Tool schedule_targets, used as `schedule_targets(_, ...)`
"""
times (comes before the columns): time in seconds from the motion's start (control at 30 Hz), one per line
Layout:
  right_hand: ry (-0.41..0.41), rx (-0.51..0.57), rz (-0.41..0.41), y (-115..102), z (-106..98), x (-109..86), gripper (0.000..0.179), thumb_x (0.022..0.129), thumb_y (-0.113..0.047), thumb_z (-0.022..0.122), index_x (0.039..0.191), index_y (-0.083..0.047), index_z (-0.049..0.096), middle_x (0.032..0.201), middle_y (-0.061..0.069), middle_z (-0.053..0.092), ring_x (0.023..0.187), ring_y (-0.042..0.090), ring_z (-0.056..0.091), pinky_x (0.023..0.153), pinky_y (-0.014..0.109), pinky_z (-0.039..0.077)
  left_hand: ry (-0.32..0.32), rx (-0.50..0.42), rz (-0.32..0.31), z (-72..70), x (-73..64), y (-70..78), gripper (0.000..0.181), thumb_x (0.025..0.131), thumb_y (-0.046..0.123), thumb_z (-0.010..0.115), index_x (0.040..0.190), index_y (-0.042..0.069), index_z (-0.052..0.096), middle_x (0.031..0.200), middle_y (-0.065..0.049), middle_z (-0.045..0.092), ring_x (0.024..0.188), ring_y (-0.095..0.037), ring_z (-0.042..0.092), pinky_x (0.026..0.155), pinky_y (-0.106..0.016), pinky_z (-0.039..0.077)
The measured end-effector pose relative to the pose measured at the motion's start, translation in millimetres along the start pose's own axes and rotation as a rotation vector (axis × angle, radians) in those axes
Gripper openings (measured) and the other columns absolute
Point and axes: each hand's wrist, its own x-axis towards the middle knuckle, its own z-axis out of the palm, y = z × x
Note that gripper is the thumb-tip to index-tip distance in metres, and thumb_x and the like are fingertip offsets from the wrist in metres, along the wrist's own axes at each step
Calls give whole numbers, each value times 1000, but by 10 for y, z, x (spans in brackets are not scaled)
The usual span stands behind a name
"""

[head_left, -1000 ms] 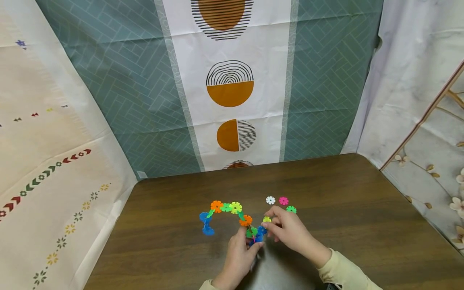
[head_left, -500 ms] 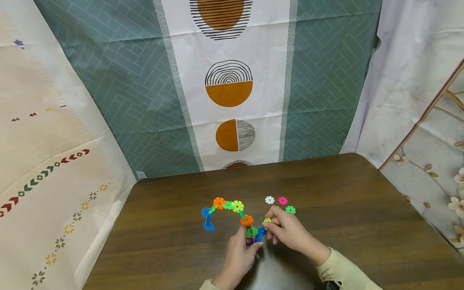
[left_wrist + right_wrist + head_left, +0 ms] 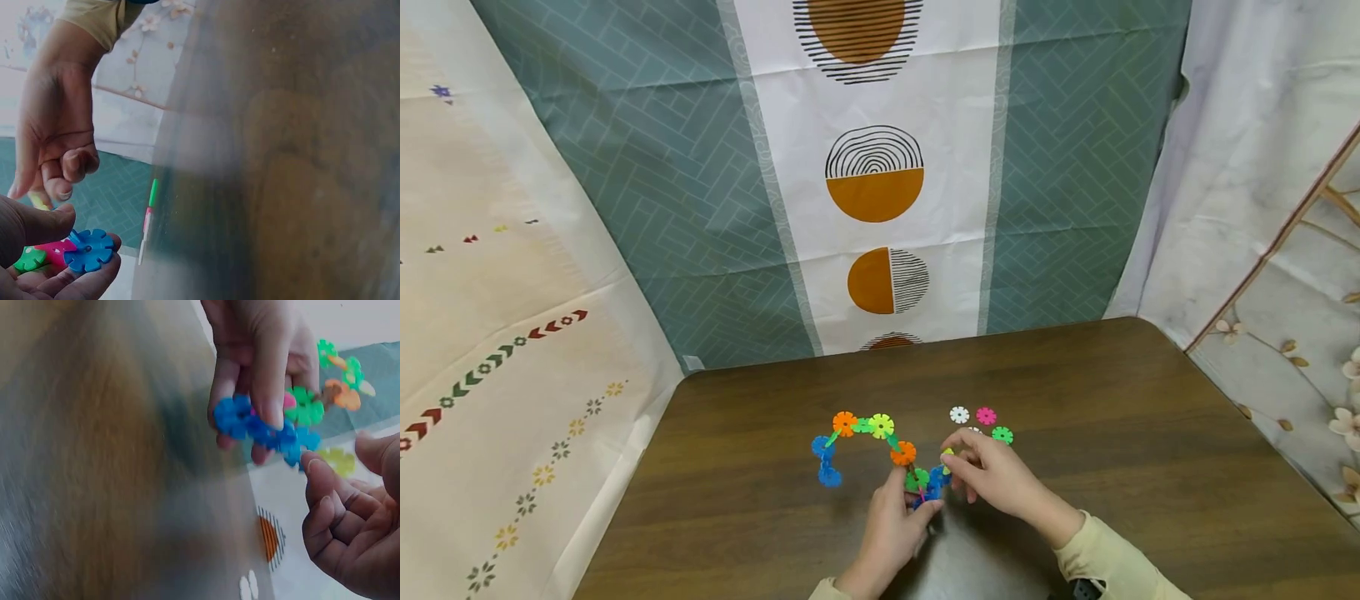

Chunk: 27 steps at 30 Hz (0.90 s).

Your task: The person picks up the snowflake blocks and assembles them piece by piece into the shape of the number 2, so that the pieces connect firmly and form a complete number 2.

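Note:
My left hand (image 3: 891,521) grips the near end of a chain of slotted, flower-shaped plastic discs. Blue discs (image 3: 90,251) stick out past its thumb, beside pink and green ones. From there the chain arches to the left through orange, yellow and green discs (image 3: 862,425) down to blue discs (image 3: 829,477) at its far end. My right hand (image 3: 1000,479) pinches a yellow disc (image 3: 339,461) at the blue discs' outer edge. Whether that yellow disc's slot is joined to the blue one is unclear, as fingers partly cover it.
Beyond my right hand several loose discs lie on the brown wooden table (image 3: 1112,400): a white disc (image 3: 959,414), a pink disc (image 3: 987,415), a green disc (image 3: 1002,435), and another white one partly hidden. Patterned cloths (image 3: 880,275) hang behind the table and at both sides.
The chain's arched part rose and swung right a little, then came back left and down. Both hands stay close together; the right fingers with the yellow disc have shifted slightly left.

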Motion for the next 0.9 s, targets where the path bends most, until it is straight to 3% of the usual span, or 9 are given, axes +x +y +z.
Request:
schedule_targets(0.1,57,-35,13,83,-91,57,22,101,-25,56,109,-5,62,70,9,63,47,24,55,48,30,49,17,-12,1,-21,8,-15,32,81,12,80,99,5,54,82,-3,66,68,-6,63,58,-22,51)
schedule_targets(0.2,155,-145,53,223,-231,125,13,97,-17,62,102,-6,66,72,6,64,47,20,54,47,29,47,21,-30,-5,-35,9,-18,31,81,11,80,97,6,54,79,-3,67,65,-6,63,57,-22,51)
schedule_targets(0.33,248,-378,108,417,-416,169,7,89,-12,71,95,-9,70,81,1,66,65,17,59,57,32,49,13,-45,-18,-46,-1,-21,31,81,14,80,97,6,55,80,-1,66,67,-6,63,59,-22,52)
schedule_targets(0.47,242,-558,160,565,-512,157,17,84,-15,77,99,-9,72,87,2,64,80,21,59,68,41,49,1,-73,-32,-49,-9,-25,31,81,14,80,99,6,56,84,-1,66,73,-8,63,63,-22,52)
schedule_targets(0.7,209,-639,210,703,-491,170,31,81,-22,81,108,-12,69,93,8,57,78,24,54,62,41,47,-22,-187,-40,-52,-10,-15,38,79,9,81,113,9,62,92,-1,67,75,-8,61,63,-20,51)
schedule_targets(0.9,222,-645,177,670,-460,184,26,77,-18,83,94,-12,63,83,3,48,69,21,49,55,37,41,-26,-271,-54,-37,1,-29,38,77,2,79,113,5,66,99,-4,67,77,-8,61,69,-20,52)
